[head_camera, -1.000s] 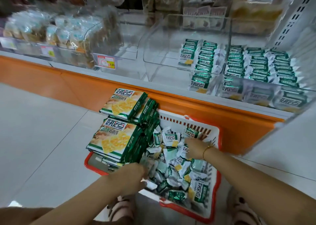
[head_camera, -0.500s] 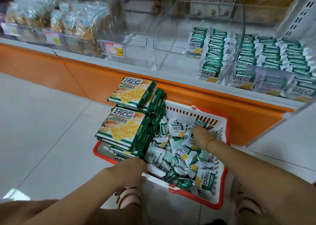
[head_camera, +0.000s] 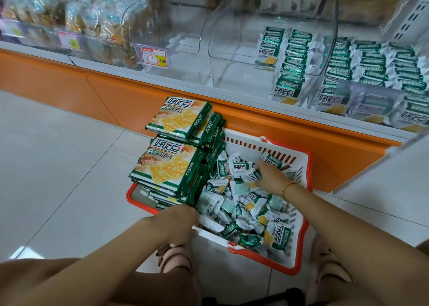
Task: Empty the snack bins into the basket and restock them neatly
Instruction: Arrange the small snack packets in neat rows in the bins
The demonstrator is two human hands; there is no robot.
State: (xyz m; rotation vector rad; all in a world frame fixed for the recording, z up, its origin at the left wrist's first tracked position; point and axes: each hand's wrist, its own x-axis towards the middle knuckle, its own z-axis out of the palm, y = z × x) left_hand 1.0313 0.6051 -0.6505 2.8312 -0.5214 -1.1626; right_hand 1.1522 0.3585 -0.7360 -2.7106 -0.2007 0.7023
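Restocking half done; bin (head_camera: 243,38) at one o'clock part-filled; basket (head_camera: 246,145) heaped; right hand (head_camera: 270,178) seemingly pinches biscuit packets (head_camera: 239,203); left hand (head_camera: 176,222) grip: cannot tell.

Red-white basket (head_camera: 301,212); green-white packets (head_camera: 243,203); orange shelf base (head_camera: 139,101).

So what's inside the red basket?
The basket holds a heap of small snack packets on the right and stacked large biscuit packs on the left. Its bottom and anything deeper down are covered, so can't be seen.
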